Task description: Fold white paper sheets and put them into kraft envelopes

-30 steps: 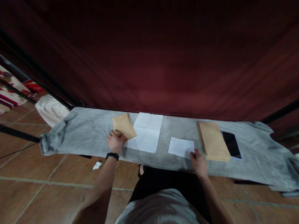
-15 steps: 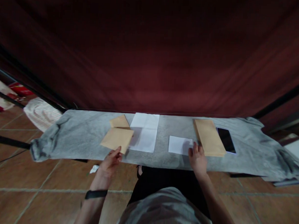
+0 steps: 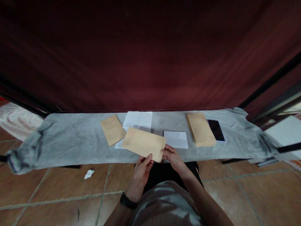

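Note:
A brown envelope [image 3: 143,141] is held up over the front edge of the grey cloth. My left hand [image 3: 144,165] pinches its lower edge, thumb on top. At its right end, my right hand [image 3: 170,155] has its fingers closed on the open end. Behind the envelope lies a white sheet [image 3: 139,120], partly covered. Another brown envelope [image 3: 112,129] rests flat to the left. Small white paper [image 3: 175,139] lies right of the held envelope, beside a stack of brown envelopes [image 3: 201,129].
A dark phone [image 3: 216,130] lies right of the stack. The grey cloth [image 3: 73,136] covers a long narrow surface below a dark red curtain [image 3: 152,60]. Black bars stand at both sides. Crumpled white tissue [image 3: 89,173] is on the tiled floor.
My left hand has moved right with the brown envelope, uncovering the other envelope on the left. My right hand has left the white paper and taken hold of the envelope's right end. The view has shifted.

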The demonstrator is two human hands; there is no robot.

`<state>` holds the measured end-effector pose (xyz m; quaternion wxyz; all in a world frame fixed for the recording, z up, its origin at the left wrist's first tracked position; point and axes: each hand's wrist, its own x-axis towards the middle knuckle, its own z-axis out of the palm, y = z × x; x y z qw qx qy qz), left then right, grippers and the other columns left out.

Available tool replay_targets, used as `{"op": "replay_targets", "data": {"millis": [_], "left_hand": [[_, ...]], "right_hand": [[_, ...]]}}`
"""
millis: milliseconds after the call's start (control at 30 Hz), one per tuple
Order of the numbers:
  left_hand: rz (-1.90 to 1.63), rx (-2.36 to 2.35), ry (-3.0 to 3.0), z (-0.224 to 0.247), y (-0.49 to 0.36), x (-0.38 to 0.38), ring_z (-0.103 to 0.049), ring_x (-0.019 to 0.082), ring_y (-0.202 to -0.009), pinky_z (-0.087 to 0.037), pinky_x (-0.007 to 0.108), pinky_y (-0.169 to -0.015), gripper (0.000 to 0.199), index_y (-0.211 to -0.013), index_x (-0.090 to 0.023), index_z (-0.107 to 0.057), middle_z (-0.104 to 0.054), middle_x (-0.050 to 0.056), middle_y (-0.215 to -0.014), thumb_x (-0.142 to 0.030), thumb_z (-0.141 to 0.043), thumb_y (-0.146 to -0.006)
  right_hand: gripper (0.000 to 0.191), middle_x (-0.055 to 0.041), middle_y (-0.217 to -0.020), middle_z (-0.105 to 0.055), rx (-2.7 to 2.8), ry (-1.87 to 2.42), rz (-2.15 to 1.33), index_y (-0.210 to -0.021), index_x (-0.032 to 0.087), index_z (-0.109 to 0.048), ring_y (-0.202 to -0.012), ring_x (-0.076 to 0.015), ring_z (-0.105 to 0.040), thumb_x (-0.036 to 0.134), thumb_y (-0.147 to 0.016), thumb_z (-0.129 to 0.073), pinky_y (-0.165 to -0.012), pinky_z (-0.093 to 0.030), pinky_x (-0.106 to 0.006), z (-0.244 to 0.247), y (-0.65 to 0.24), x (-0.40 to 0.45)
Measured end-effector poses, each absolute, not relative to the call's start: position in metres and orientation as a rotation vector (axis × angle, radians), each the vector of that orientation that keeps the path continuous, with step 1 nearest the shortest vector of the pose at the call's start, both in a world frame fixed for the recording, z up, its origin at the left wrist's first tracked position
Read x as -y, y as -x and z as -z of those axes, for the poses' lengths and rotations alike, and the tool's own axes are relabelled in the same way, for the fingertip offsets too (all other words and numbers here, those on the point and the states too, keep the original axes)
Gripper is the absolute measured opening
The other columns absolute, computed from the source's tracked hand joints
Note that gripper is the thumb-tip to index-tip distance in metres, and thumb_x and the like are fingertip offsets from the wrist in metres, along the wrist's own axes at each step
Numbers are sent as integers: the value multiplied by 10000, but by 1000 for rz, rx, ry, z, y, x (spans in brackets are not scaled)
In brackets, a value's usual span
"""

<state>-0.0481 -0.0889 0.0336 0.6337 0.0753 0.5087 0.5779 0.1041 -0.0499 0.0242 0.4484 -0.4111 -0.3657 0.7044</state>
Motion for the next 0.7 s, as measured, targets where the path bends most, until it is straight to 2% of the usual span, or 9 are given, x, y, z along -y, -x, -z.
{"op": "replay_targets", "data": {"millis": [167,233,367,433,467,500,567,633,700], "left_hand": [[-1273,-1135,-105,-32,49,95,-606,62,-534,-494,170,-543,329,-688,-166,-644,-665,-53,-628,-142,-939,-544],[-1199,-1139,-177,-28,47,100,-625,78,-570,-491,180,-554,331,-738,-163,-673,-686,-27,-669,-228,-946,-563],[-897,-1214,-639,-22,45,115,-642,143,-594,-492,249,-545,338,-772,-167,-694,-702,41,-709,-484,-808,-746],[-869,-1306,-1066,-25,46,115,-691,203,-722,-549,321,-662,286,-826,-191,-713,-728,65,-805,-474,-746,-807],[-889,-1349,-1321,-29,47,112,-710,245,-887,-564,376,-792,251,-929,-208,-729,-746,86,-952,-433,-741,-819],[-908,-1384,-1585,-33,49,106,-671,285,-1102,-527,440,-949,301,-1077,-232,-719,-722,103,-1158,-382,-749,-818],[-822,-1405,-2092,-40,55,88,-364,345,-1467,-306,576,-1174,689,-1423,-277,-528,-425,127,-1576,-304,-787,-785],[-605,-1429,-2421,-44,62,67,-138,382,-1546,-152,646,-1207,995,-1556,-279,-330,-156,159,-1685,-293,-855,-710],[-415,-1432,-2580,-42,69,47,-93,401,-1549,-98,666,-1203,1152,-1590,-268,-235,-80,195,-1688,-350,-897,-651]], "right_hand": [[398,-28,-944,-754,996,1007,-1754,-1056,218,-715,-776,-197,-688,477,-755,-730,-698,-561,-319,-22,-110,51],[346,-21,-900,-748,1120,1076,-1642,-1024,211,-716,-776,-197,-672,470,-797,-672,-721,-555,-324,-18,-112,48],[229,-22,-862,-738,1432,1331,-1204,-970,218,-717,-877,-222,-657,321,-821,-576,-863,-525,-353,-9,-128,41],[260,-27,-894,-739,1494,1395,-1097,-991,224,-711,-921,-228,-659,263,-815,-523,-896,-513,-356,-5,-139,41],[280,-26,-902,-739,1505,1399,-1093,-1000,226,-707,-930,-228,-661,250,-810,-503,-903,-514,-357,-4,-144,41],[295,-23,-902,-737,1509,1392,-1103,-1005,227,-705,-934,-228,-665,244,-803,-490,-908,-516,-360,-3,-147,42],[310,-19,-907,-737,1502,1369,-1114,-1013,230,-700,-953,-233,-668,247,-790,-485,-928,-516,-376,-3,-153,44],[314,-23,-940,-742,1495,1359,-1108,-1026,233,-695,-996,-244,-665,258,-783,-498,-954,-508,-392,-3,-155,46],[309,-27,-955,-745,1490,1368,-1110,-1024,239,-694,-1031,-251,-659,264,-782,-504,-955,-505,-389,-4,-158,47]]}}
